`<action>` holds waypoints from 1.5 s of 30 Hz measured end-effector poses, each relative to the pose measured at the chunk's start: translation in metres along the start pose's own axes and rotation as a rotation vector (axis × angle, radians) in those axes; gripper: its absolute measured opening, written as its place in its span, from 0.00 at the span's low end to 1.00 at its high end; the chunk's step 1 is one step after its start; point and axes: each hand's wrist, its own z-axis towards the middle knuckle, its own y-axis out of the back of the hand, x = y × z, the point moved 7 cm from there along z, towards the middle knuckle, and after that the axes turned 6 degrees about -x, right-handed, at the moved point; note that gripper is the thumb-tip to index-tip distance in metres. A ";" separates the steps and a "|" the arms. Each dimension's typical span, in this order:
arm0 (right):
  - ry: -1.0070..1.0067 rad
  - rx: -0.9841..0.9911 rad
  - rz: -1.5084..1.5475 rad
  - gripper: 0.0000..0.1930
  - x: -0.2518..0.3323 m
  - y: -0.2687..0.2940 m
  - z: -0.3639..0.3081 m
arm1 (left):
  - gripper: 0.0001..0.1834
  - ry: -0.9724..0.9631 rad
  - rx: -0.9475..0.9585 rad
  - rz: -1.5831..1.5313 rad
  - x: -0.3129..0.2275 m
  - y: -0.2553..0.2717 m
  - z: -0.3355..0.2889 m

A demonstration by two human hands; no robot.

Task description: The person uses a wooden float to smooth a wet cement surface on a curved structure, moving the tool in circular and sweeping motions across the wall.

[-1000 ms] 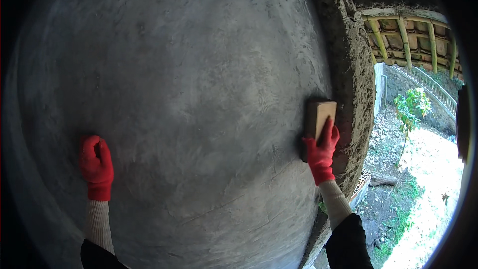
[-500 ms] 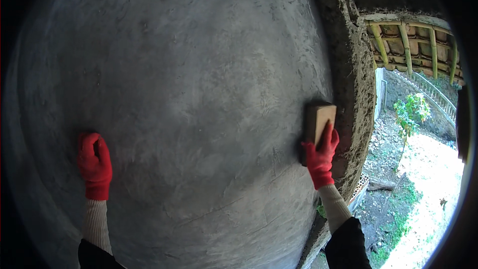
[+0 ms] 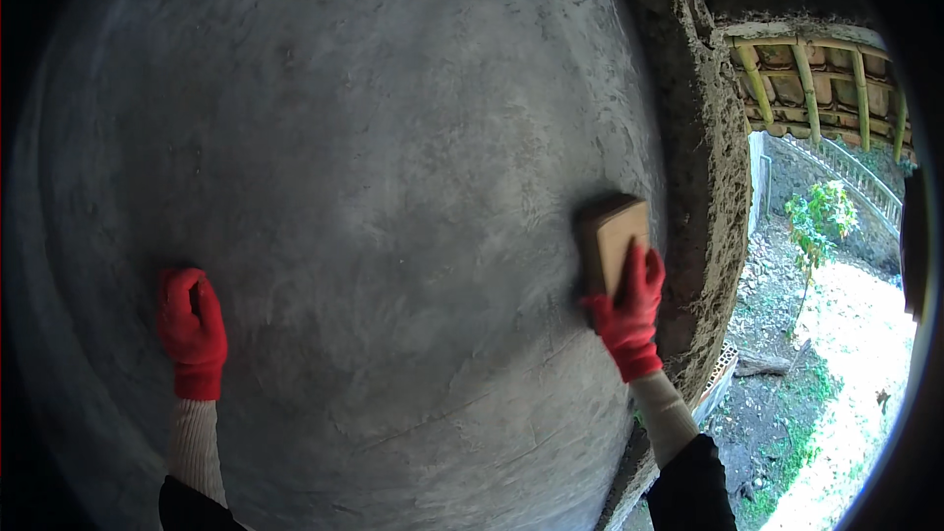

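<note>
A grey plastered wall [image 3: 393, 187], smooth but mottled with streaks and fine scratches, fills most of the view. My right hand [image 3: 631, 320], in a red glove, grips a tan, rectangular wooden block [image 3: 619, 239] with dark sides. The block lies against the wall near its right edge, tilted slightly, with the gloved fingers along its lower right. At the lower left, my left hand [image 3: 193, 326], also in a red glove, is curled closed close to the wall. Whatever its fingers may hold is hidden.
A rough, crumbly wall edge [image 3: 723, 187] runs down right of the plaster. Beyond it are a tiled roof on bamboo poles [image 3: 811, 88], a small leafy tree [image 3: 818, 221], a log [image 3: 762, 362] and sunlit ground [image 3: 855, 354]. A pale railing [image 3: 860, 177] slopes at the back.
My right hand has shifted the wooden block a little to the left along the wall and tilted it more. My left hand has barely moved and stays curled.
</note>
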 end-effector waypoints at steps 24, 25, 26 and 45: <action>0.397 0.203 0.151 0.46 0.118 -0.004 -0.057 | 0.05 -0.043 -0.002 -0.009 0.011 0.000 0.000; 0.616 0.253 0.229 0.45 0.133 -0.005 -0.066 | 0.05 -0.047 0.003 -0.011 0.013 0.002 -0.001; 0.603 0.254 0.247 0.45 0.129 -0.004 -0.067 | 0.06 -0.018 0.036 -0.015 0.016 0.003 -0.005; 0.282 0.189 0.133 0.48 0.067 0.001 -0.035 | 0.06 -0.009 0.041 0.048 0.027 0.003 -0.005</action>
